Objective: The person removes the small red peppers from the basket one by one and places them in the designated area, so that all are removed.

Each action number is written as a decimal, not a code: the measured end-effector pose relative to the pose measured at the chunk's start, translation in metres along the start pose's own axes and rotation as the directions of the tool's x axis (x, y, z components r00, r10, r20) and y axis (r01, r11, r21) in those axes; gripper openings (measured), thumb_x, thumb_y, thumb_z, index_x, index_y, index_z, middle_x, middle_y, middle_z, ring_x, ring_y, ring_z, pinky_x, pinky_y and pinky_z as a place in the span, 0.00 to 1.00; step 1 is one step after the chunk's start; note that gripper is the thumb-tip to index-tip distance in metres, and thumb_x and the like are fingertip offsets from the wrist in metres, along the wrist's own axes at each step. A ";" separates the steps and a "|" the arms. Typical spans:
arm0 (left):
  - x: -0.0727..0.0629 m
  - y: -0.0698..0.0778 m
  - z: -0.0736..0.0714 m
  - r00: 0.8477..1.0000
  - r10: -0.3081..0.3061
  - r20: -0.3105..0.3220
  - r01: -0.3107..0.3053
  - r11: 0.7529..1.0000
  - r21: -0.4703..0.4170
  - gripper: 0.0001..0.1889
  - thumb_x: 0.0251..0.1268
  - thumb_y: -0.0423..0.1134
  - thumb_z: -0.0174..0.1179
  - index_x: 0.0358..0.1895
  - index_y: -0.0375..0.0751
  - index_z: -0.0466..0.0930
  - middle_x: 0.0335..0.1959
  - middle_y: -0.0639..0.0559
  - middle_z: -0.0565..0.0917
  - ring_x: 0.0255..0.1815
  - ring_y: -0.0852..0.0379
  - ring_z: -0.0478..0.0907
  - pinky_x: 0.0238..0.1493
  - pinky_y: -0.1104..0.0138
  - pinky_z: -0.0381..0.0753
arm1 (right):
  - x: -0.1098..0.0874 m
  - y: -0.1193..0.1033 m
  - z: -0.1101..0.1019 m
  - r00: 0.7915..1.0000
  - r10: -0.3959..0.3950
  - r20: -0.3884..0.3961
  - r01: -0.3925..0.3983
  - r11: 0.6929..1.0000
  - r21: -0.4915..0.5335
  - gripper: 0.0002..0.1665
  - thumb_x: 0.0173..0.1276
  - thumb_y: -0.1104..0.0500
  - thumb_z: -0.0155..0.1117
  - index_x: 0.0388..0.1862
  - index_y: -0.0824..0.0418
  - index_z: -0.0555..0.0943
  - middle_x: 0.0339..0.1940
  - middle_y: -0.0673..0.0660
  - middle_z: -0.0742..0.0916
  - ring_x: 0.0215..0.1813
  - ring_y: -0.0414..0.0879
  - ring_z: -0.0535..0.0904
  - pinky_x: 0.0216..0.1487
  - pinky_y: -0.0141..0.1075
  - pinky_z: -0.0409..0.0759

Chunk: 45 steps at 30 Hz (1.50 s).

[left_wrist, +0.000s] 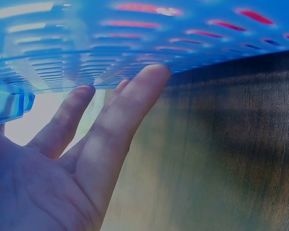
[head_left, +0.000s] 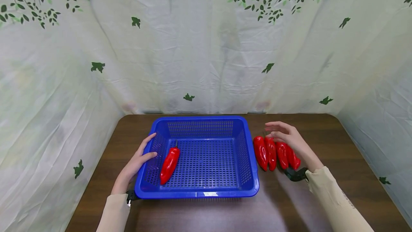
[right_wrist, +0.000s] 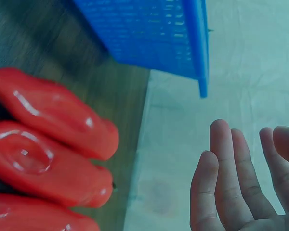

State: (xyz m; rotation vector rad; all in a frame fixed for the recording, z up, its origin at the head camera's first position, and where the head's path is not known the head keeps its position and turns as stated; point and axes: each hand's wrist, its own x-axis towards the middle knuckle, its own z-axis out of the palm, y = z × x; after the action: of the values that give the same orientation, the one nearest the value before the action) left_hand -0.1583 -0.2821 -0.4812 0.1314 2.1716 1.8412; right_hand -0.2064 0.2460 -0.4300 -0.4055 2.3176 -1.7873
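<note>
A blue plastic basket with slotted walls stands on the table, with one glossy red chili pepper lying tilted at its left inside. My left hand holds the basket's left side, thumb over the rim; in the left wrist view its fingers reach to the outer slotted wall. To the right of the basket, several red chili peppers lie side by side. Just above their far ends is my right hand, empty, its fingers loosely bent. From the right wrist, these peppers show beside the hand.
The brown wooden table reaches back to a pale cloth backdrop printed with leaves. Cloth also hangs along both sides. A black wrist strap sits by the right sleeve, close to the peppers.
</note>
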 end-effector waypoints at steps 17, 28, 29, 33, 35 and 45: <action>0.001 -0.002 -0.001 1.000 0.004 -0.006 -0.004 1.000 0.001 0.36 0.71 0.37 0.49 0.76 0.60 0.43 0.75 0.37 0.40 0.69 0.25 0.49 0.52 0.38 0.71 | 0.016 -0.018 0.027 0.997 -0.030 0.065 0.026 0.998 0.065 0.22 0.72 0.66 0.52 0.63 0.70 0.70 0.57 0.70 0.78 0.53 0.65 0.78 0.53 0.48 0.78; 0.002 -0.003 -0.002 1.000 -0.007 -0.012 0.007 1.000 0.009 0.36 0.71 0.37 0.49 0.76 0.62 0.43 0.75 0.37 0.40 0.68 0.24 0.50 0.50 0.37 0.72 | 0.027 -0.031 0.052 0.992 -0.005 0.128 -0.006 0.996 0.087 0.22 0.72 0.64 0.54 0.63 0.69 0.71 0.58 0.72 0.77 0.51 0.59 0.81 0.52 0.47 0.79; 0.002 -0.003 -0.002 1.000 -0.005 -0.010 0.005 1.000 0.007 0.36 0.71 0.37 0.49 0.76 0.62 0.43 0.75 0.37 0.40 0.68 0.24 0.50 0.50 0.37 0.72 | 0.028 -0.032 0.054 0.991 -0.001 0.135 -0.010 0.996 0.087 0.22 0.72 0.64 0.54 0.63 0.69 0.71 0.58 0.72 0.77 0.51 0.59 0.81 0.51 0.47 0.79; 0.002 -0.003 -0.002 1.000 0.006 -0.003 -0.006 1.000 0.001 0.35 0.72 0.37 0.48 0.76 0.61 0.43 0.75 0.37 0.40 0.68 0.25 0.51 0.51 0.38 0.72 | 0.031 -0.034 0.063 0.986 0.004 0.169 -0.019 0.997 0.081 0.22 0.72 0.64 0.53 0.63 0.68 0.71 0.58 0.72 0.77 0.51 0.58 0.81 0.52 0.48 0.79; 0.003 -0.003 -0.002 1.000 0.010 0.001 -0.010 1.000 -0.002 0.35 0.72 0.36 0.48 0.76 0.61 0.43 0.75 0.37 0.41 0.68 0.25 0.52 0.51 0.38 0.72 | 0.032 -0.035 0.067 0.983 0.005 0.183 -0.020 0.996 0.082 0.22 0.72 0.63 0.53 0.63 0.68 0.71 0.57 0.70 0.78 0.51 0.58 0.81 0.52 0.50 0.78; 0.002 -0.003 -0.001 1.000 -0.001 -0.002 0.001 1.000 0.002 0.35 0.72 0.37 0.48 0.76 0.61 0.43 0.75 0.37 0.40 0.68 0.24 0.51 0.51 0.38 0.72 | 0.040 -0.039 0.086 0.975 0.000 0.224 -0.016 0.997 0.070 0.22 0.72 0.63 0.53 0.63 0.68 0.71 0.55 0.64 0.80 0.50 0.56 0.81 0.52 0.49 0.78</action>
State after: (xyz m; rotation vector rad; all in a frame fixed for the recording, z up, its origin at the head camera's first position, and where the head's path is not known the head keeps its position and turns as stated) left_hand -0.1605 -0.2834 -0.4840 0.1288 2.1743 1.8400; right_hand -0.2135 0.1453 -0.4133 -0.5541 2.0930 -1.7167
